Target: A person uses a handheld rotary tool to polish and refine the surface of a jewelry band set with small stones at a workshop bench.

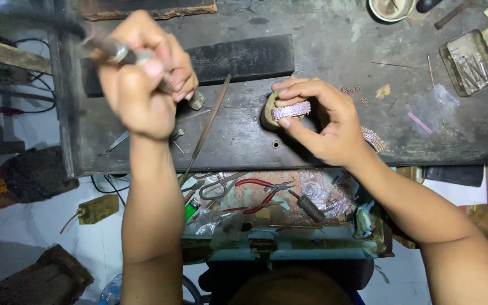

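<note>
Workbench seen from above, nearest items first. Drawer tray (289, 240) open below the bench edge, holding red-handled pliers (261, 195), metal scissors (218, 185), a dark cylindrical tool (307, 207) and crumpled clear plastic (317, 192). Beyond it, dark wooden bench top (238, 141), scratched and worn. Right hand (326, 121) resting on the bench, thumb and fingers curled around and pinching a small band set with rows of pale pink stones (291, 109); the band sits against a brownish lump-shaped support (269, 110) near the middle of the bench, just beyond the front edge. A second strip of similar stone-set work (375, 139) lies partly hidden just behind the right wrist. Left hand (142, 73) raised above the left part of the bench, fingers closed tightly around a slim metal-ferruled hand tool (117, 49) whose handle blurs toward the upper left; whether its tip touches anything cannot be told. Long thin metal rod (207, 127) lying diagonally between the two hands. Farther back, black rectangular block (238, 56) lying across the bench. A few loose small beads (351, 90) to the right of the right hand. At the far right, shallow metal tin (469, 62) containing thin pins or bits; at the far edge, round cup (390, 8) partly cut off by the frame
</note>
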